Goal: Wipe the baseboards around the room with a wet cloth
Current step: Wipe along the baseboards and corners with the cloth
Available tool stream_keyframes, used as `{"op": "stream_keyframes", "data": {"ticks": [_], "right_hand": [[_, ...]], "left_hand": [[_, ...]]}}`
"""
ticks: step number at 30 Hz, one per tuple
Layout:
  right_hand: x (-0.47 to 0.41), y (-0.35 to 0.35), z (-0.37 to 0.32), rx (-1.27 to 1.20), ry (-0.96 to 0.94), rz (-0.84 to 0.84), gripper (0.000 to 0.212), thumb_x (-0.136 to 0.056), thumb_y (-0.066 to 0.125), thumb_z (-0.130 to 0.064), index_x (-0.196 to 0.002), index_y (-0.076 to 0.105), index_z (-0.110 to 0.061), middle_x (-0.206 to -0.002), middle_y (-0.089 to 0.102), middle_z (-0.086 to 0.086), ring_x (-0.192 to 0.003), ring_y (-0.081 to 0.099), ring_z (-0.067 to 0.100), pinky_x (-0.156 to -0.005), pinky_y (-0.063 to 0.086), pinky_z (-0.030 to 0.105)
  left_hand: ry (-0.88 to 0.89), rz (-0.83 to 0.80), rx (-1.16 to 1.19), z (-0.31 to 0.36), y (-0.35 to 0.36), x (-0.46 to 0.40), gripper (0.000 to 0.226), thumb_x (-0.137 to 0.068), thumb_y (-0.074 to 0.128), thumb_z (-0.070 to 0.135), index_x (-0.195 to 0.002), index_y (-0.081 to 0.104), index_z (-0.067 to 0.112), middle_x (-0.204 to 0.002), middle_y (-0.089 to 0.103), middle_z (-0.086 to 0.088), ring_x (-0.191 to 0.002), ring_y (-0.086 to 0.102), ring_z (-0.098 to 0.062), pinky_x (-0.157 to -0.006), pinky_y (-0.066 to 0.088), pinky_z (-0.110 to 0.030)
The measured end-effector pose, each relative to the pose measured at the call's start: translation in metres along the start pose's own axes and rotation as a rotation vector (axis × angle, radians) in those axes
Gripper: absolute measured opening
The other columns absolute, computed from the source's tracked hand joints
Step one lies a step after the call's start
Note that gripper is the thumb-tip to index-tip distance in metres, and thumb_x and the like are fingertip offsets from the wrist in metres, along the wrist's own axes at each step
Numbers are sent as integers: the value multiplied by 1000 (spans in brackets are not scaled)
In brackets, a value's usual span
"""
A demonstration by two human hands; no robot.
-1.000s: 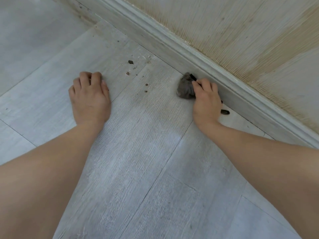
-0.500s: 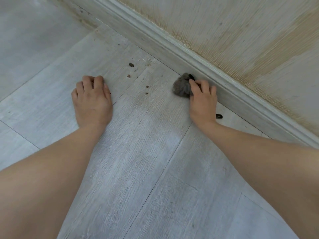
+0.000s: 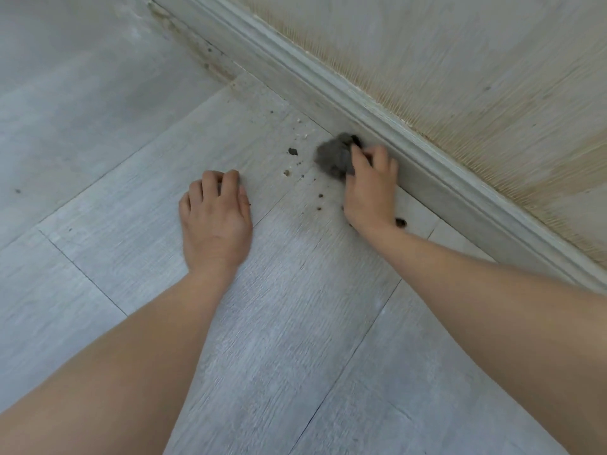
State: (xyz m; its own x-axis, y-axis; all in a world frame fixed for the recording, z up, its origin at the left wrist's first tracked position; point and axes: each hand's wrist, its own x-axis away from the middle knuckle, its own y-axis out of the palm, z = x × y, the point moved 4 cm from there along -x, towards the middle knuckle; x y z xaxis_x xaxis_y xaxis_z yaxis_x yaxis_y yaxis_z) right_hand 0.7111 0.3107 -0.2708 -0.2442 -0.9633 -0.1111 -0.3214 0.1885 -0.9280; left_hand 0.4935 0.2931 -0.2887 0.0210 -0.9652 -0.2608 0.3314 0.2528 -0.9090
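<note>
A pale grey-green moulded baseboard [image 3: 437, 165] runs diagonally from the top middle down to the right edge, under a beige streaked wall. My right hand [image 3: 371, 188] grips a bunched grey cloth [image 3: 333, 156] and presses it against the foot of the baseboard. My left hand [image 3: 215, 216] rests knuckles-down on the floor to the left, fingers curled under, holding nothing.
Dark crumbs of dirt [image 3: 292, 152] lie scattered on the grey wood-look floor [image 3: 295, 307] between my hands. Another dark bit [image 3: 400, 222] lies beside my right wrist. The baseboard further left [image 3: 210, 57] carries brownish grime.
My right hand has slid the cloth leftward along the baseboard, toward the dirt crumbs. My left hand stays planted on the floor while the view shifts.
</note>
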Motion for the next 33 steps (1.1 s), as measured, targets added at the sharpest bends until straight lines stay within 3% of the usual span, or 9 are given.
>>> {"op": "stream_keyframes", "data": {"ticks": [6,12,16,23,28,33], "right_hand": [[-5,4,-9,162,42,-4,49,-95,43,-7,-143,35,-8,-135,33,11,-118,32,30,-96,29,32],[-57,27,-62,116,-40,-153,47,-91,46,-4,-138,39,-9,-141,26,9,-122,29,29,-97,30,32],[-39,11,-38,66,-71,-138,53,-94,45,-8,-145,32,-9,-138,31,10,-123,29,28,-104,27,30],[33,-11,13,-3,182,-9,53,-94,47,-17,-144,34,-3,-128,33,16,-116,30,31,-103,28,32],[39,13,-44,-2,449,16,61,-96,41,-22,-148,17,1,-142,19,19,-118,26,32,-104,22,33],[3,41,-113,-80,501,-60,71,-92,45,-18,-148,7,3,-147,9,19,-122,25,33,-103,22,34]], "left_hand": [[-11,12,-9,1,1,-1,26,-99,38,24,-114,54,10,-105,52,-12,-92,47,-31,-83,36,-43],[-26,-17,3,0,2,-1,26,-99,38,24,-115,54,12,-107,51,-10,-94,46,-29,-87,36,-41],[-15,0,2,-1,2,-2,25,-99,37,24,-113,54,13,-106,52,-9,-93,47,-28,-85,36,-40],[-33,-7,36,-2,3,-1,24,-98,39,20,-114,54,11,-107,52,-10,-94,47,-29,-86,37,-41],[-83,-35,166,-7,2,-5,26,-96,42,12,-118,56,10,-112,52,-12,-98,47,-29,-87,35,-37],[-96,-23,124,-31,-9,-44,34,-90,44,7,-122,54,12,-121,49,-12,-107,45,-29,-90,28,-35]]}}
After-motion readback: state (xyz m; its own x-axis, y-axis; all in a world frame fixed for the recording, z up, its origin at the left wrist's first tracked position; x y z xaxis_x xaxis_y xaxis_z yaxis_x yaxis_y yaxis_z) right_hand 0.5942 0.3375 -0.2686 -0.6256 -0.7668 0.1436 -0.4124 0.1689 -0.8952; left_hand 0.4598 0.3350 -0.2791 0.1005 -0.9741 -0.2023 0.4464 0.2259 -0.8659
